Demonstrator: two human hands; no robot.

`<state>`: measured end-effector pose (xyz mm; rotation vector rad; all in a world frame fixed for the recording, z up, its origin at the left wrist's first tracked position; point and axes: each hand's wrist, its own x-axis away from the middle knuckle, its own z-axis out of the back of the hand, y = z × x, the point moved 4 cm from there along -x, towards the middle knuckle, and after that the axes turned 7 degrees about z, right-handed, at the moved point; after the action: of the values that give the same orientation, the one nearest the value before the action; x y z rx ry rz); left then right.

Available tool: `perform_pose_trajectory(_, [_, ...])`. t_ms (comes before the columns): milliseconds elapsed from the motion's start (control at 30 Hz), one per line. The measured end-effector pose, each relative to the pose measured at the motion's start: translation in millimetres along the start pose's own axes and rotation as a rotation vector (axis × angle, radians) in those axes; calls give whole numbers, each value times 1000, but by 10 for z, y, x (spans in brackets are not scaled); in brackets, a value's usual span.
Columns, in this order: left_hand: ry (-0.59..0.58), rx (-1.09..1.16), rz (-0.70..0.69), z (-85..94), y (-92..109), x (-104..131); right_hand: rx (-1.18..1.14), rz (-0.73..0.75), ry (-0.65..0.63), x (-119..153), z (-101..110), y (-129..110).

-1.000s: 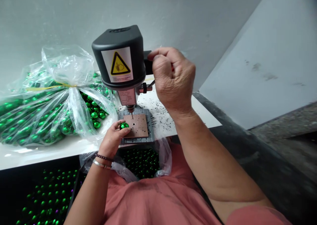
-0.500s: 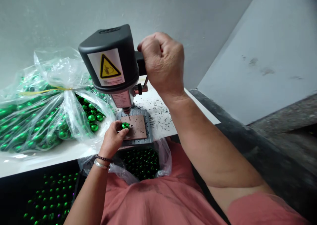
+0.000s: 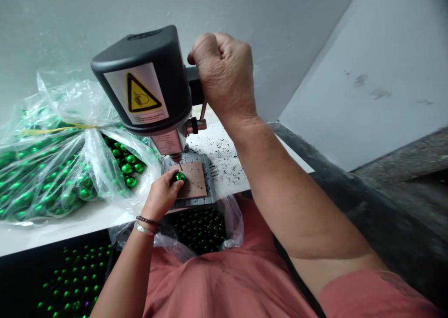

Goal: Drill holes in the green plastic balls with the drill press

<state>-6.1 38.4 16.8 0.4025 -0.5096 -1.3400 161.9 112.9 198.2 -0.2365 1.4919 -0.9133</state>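
Between the thumb and fingers of my left hand (image 3: 164, 192) is a shiny green ball (image 3: 180, 176). It sits on the brown board (image 3: 196, 180) directly below the thin bit (image 3: 180, 165) of a small drill press (image 3: 140, 80). From this angle I cannot tell whether the bit touches the ball. My right hand (image 3: 226, 75) is closed in a fist around the feed handle (image 3: 204, 108) at the press's right side; most of the grip is hidden by the fingers. The board rests on the grey slotted base (image 3: 211, 187) of the press.
A tied clear plastic bag (image 3: 59, 169) of green balls lies left on the white table (image 3: 21, 236). Loose green balls (image 3: 131, 169) show at its side. Dark shavings (image 3: 224, 157) litter the tabletop. Below the edge are a bag-lined container (image 3: 233, 224) and a black tray (image 3: 21, 280), both with green balls.
The green ball in my left hand has shifted right on the board to under the bit. My right hand stays on the handle. The view has shifted slightly, with the press appearing larger.
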Motion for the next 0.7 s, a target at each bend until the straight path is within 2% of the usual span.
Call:
perform_pose_trajectory(167, [15,-100,-137,-2,83,-52,-10,-11,-6,5,1,7])
perform_pose_trajectory(267, [15,-136,-170,-10,115,-51,-14,-8,-6,7,4,6])
perform_pose_trajectory(367, [27,-149,-170,-26,126,-46,-23,-2,-10,8,-1,1])
perform_pose_trajectory(533, [18,-55,-62,-65,53,-104,-26,-5,-5,13,-9,0])
perform_pose_trajectory(700, [-15,91,-91,-88,16,-131,-48,-4,-5,6,-6,7])
